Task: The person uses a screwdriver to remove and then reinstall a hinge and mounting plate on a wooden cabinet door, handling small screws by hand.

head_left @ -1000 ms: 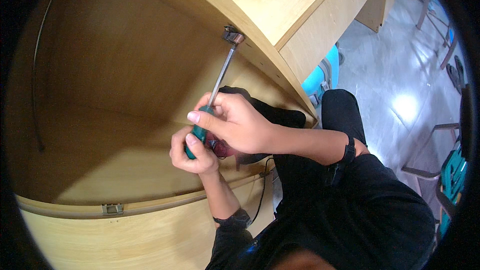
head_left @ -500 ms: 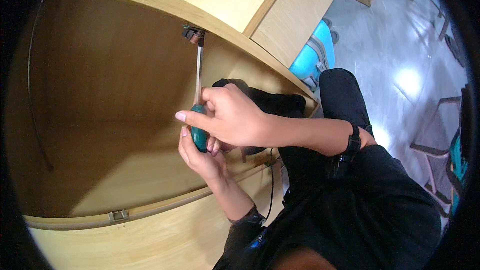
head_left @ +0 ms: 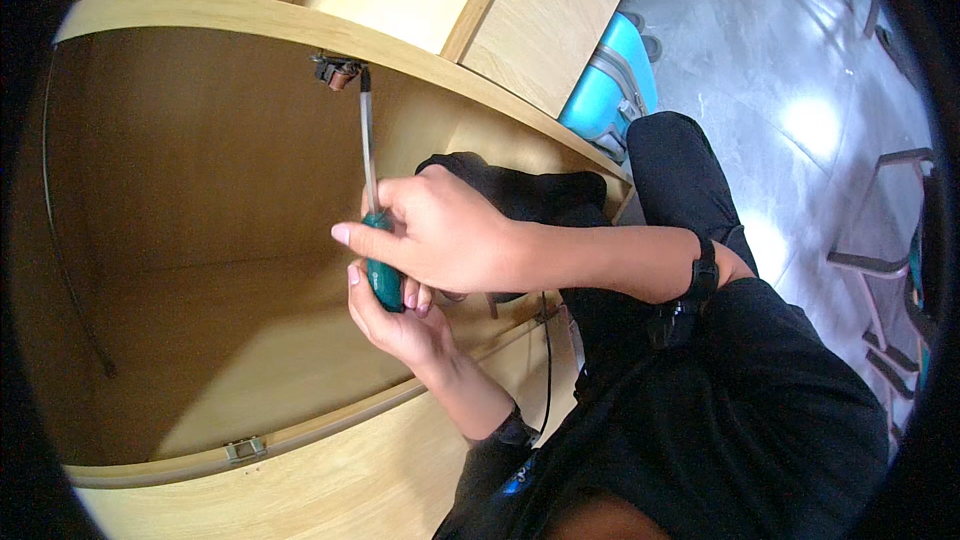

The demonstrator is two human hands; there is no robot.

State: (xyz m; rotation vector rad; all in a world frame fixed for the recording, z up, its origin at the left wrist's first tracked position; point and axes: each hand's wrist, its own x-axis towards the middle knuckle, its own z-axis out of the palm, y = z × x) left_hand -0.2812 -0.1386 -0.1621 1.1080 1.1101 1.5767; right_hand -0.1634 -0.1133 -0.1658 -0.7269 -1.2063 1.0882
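ngl both hands are gripping that green-handled screwdriver (head_left: 371, 180), right hand (head_left: 450, 235) up front, left hand (head_left: 405, 325) round the butt, probably to steady its tip beside the dark fitting (head_left: 338, 73) under the cabinet's edge (head_left: 250, 18).

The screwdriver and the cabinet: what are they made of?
The screwdriver handle looks like smooth green plastic, with a slight shine. The screwdriver shaft seems smooth metal, perhaps steel, because it's silvery and bright. The cabinet looks like smooth, pale wood or wood-look board, with faint grain; I can't tell which.
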